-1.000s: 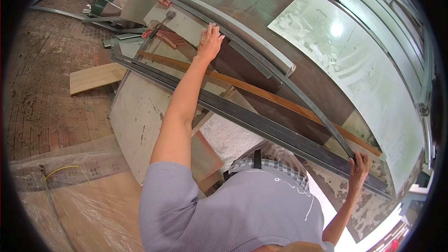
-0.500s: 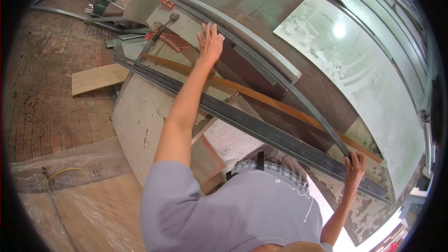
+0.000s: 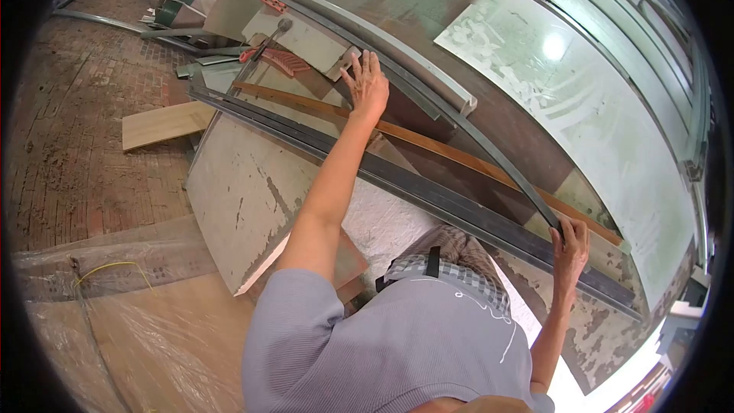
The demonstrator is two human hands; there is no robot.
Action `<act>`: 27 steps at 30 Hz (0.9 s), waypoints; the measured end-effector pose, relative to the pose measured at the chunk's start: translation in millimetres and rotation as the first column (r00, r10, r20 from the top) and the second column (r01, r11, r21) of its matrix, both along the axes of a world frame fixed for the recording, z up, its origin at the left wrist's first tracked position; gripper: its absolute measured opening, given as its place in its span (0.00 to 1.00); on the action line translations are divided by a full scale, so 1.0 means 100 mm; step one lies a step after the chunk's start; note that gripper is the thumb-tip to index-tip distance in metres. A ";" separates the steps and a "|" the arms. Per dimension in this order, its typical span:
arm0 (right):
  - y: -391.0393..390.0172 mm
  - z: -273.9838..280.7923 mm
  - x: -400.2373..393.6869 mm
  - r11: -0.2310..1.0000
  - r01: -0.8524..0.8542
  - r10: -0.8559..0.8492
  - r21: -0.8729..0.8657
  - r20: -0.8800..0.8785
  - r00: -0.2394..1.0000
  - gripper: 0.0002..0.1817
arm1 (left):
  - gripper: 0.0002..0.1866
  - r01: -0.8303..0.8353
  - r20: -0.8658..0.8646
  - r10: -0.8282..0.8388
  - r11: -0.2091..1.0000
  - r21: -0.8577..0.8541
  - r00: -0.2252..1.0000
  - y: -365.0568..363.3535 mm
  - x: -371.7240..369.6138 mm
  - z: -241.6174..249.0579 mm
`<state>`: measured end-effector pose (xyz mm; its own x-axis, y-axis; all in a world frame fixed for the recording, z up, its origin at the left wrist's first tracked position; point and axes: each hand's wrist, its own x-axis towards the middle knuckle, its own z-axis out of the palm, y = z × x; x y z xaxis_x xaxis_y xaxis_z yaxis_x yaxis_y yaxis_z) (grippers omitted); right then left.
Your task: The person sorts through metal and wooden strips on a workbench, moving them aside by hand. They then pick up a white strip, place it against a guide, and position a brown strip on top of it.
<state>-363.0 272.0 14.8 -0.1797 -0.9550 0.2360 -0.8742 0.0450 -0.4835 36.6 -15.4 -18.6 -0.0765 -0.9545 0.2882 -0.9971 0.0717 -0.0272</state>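
Observation:
A long dark metal strip (image 3: 489, 147) runs diagonally across the workbench, from the far left to near my body on the right. My right hand (image 3: 570, 251) is closed around its near end, thumb and fingers pinching it. Partway up, my left hand (image 3: 367, 90) rests against the strip's near edge, fingers stretched and slightly apart. Below both hands lies a bundle of dark metal bars (image 3: 428, 197) parallel to the bench edge. Between strip and bundle is a brown rusty bar (image 3: 451, 151). A light metal channel (image 3: 417, 61) lies just beyond the strip.
A pale, scuffed sheet (image 3: 558, 76) covers the bench's right side. At the upper left are a hammer-like tool (image 3: 284, 25) and an orange-red curved object (image 3: 283, 62). A wooden board (image 3: 164, 125) juts over the brick floor (image 3: 84, 130). Plastic-wrapped panels (image 3: 153, 329) lie at lower left.
My left hand has shifted right and a little nearer along the strip. My right hand and the strip's near end have moved slightly left and away from me. The view has also shifted a little.

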 end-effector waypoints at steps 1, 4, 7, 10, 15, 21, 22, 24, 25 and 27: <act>0.00 0.01 0.00 1.000 0.007 -0.007 0.002 -0.004 1.000 0.17 | 0.29 0.007 -0.004 -0.007 1.000 0.002 1.000 -0.01 -0.01 0.00; -0.04 -0.01 0.04 1.000 0.004 -0.004 -0.030 0.010 1.000 0.16 | 0.27 -0.017 0.089 0.021 0.999 -0.047 0.996 -0.12 0.05 -0.03; -0.06 -0.03 0.05 0.998 -0.010 0.011 -0.054 0.022 1.000 0.16 | 0.26 -0.064 0.096 0.060 0.997 0.047 0.994 -0.17 0.08 0.01; -0.08 -0.06 0.05 0.999 -0.012 0.013 -0.044 0.024 1.000 0.17 | 0.26 -0.044 0.171 0.033 0.997 0.061 0.985 -0.19 0.14 0.07; -0.14 -0.09 0.09 0.997 -0.031 0.033 -0.068 0.024 0.999 0.17 | 0.24 -0.017 0.207 -0.004 0.995 0.098 0.978 -0.28 0.20 0.14; -0.27 -0.09 0.22 0.997 -0.044 0.044 -0.059 0.003 0.999 0.17 | 0.23 -0.037 0.198 0.017 0.995 0.097 0.980 -0.41 0.34 0.14; -0.29 -0.09 0.24 0.997 -0.046 0.047 -0.062 -0.001 0.999 0.17 | 0.23 -0.039 0.186 0.019 0.994 0.105 0.982 -0.43 0.36 0.15; -0.32 -0.10 0.30 0.996 -0.047 0.046 -0.078 -0.017 0.999 0.17 | 0.23 -0.039 0.172 0.019 0.993 0.113 0.985 -0.49 0.40 0.15; -0.34 -0.11 0.32 0.996 -0.046 0.044 -0.078 -0.018 0.999 0.17 | 0.23 -0.043 0.179 0.022 0.993 0.112 0.984 -0.53 0.43 0.15; -0.40 -0.12 0.38 0.993 -0.052 0.048 -0.102 -0.041 0.998 0.17 | 0.23 -0.042 0.186 0.020 0.993 0.111 0.982 -0.58 0.47 0.17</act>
